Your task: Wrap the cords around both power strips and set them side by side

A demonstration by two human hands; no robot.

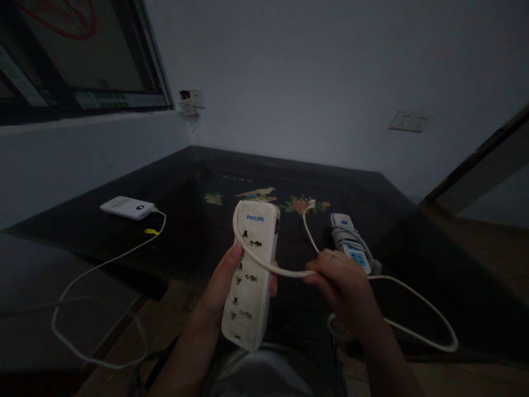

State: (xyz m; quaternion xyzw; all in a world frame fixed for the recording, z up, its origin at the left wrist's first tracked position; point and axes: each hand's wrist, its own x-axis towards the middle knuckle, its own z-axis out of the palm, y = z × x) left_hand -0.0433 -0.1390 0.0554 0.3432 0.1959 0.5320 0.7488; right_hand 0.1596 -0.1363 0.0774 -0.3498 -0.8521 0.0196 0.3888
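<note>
A long white Philips power strip (251, 286) is tilted up in front of me, its sockets facing my head. My left hand (225, 281) wraps round its sides, thumb at the left edge. From the strip's top end a white power cord (285, 272) comes down the left side and crosses the face diagonally. My right hand (341, 284), closed, pinches that cord just right of the strip. More of the cord loops out past this hand to the right, and a white plug end (311, 204) lies on the table beyond.
The dark table (264, 165) has a painted bird and flowers. Right of centre lies another power strip (347, 234) wrapped in its grey cord. At the left sits a white device (128, 208) with a trailing cable (88, 271). Wall sockets (409, 121) are behind, beside a window (91, 49).
</note>
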